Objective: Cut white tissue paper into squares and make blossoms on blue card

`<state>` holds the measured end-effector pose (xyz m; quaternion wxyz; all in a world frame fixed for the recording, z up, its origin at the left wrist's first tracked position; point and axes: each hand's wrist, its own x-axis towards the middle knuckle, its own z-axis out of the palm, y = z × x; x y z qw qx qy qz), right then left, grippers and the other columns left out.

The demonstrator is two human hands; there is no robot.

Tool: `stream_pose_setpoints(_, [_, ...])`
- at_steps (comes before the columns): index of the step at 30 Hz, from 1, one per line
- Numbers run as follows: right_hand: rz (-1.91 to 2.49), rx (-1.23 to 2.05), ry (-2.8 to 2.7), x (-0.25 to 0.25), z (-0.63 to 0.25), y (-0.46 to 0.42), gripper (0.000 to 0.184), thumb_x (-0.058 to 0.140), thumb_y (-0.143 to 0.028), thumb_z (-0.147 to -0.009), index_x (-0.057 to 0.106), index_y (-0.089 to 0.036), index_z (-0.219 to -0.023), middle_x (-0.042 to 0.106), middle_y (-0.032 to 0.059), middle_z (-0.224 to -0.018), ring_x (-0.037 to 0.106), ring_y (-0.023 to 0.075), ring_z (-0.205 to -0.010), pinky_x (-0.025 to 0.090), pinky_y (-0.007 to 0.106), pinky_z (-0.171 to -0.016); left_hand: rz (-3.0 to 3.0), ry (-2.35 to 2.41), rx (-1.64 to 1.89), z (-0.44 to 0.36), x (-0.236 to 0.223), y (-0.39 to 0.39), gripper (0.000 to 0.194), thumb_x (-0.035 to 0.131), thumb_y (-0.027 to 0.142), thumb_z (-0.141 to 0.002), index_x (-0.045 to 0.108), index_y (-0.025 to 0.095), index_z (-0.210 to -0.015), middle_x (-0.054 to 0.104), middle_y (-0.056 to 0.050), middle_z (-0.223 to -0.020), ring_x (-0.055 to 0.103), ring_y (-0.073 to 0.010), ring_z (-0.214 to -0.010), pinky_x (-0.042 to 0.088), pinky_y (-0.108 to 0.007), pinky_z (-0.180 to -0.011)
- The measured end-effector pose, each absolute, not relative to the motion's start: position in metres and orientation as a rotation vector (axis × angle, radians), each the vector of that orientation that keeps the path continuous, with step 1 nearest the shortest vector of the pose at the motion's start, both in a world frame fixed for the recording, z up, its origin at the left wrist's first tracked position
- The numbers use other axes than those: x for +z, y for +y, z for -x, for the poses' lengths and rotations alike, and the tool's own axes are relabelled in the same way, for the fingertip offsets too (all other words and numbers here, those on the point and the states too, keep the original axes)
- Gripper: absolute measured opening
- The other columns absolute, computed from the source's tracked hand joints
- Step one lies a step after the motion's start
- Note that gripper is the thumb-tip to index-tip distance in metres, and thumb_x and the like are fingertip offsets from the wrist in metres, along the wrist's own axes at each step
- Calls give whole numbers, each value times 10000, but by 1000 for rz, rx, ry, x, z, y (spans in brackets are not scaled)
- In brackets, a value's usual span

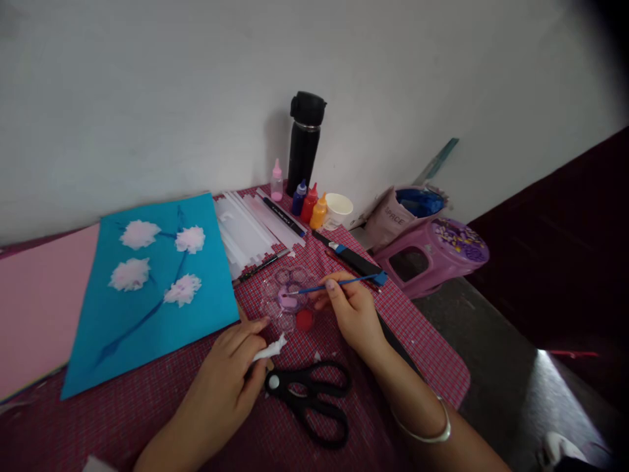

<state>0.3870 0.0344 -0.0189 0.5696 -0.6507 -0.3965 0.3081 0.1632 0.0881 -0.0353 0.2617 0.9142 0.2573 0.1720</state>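
My right hand (pixel 354 313) is closed around a thin blue paintbrush (pixel 324 286), its tip down in the pale purple paint of a clear flower-shaped palette (pixel 275 311). Red paint (pixel 304 320) fills another well. My left hand (pixel 226 367) is closed on a crumpled white tissue (pixel 271 349), with its fingertips near the palette's front edge. Below the tissue lie black-handled scissors (pixel 309 393). To the left, a blue sheet (pixel 162 282) carries a dark painted branch and several fluffy pale pink blossoms.
Behind the palette are white strips (pixel 243 229), markers (pixel 285 216), paint bottles (pixel 309 203), a white cup (pixel 339 208) and a black flask (pixel 304 144). A black cutter (pixel 351 257) lies on the right. A pink stool (pixel 427 255) stands beyond the table's edge.
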Motion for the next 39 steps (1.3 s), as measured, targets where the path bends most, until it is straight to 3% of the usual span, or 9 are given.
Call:
stream_pose_setpoints(9, [1537,736,-905,-24,-387,40,216,477,-371,-927,567,-200,-829,704,38,-725,650,151,-540,507,256,-528,-2551,633,344,-167,-35,95,117,433,167,-894,541,206,-918,594,-129,-1235,481,-273,-1217,428,-531,-954])
stream_pose_setpoints(39, [1605,785,-908,-27,-384,41,166,489,-338,-911,552,-208,-828,729,30,-706,664,154,-540,513,261,-540,-2498,673,334,-171,-33,96,154,406,174,-892,543,198,-826,626,-125,-1119,524,-265,-1174,483,-475,-948])
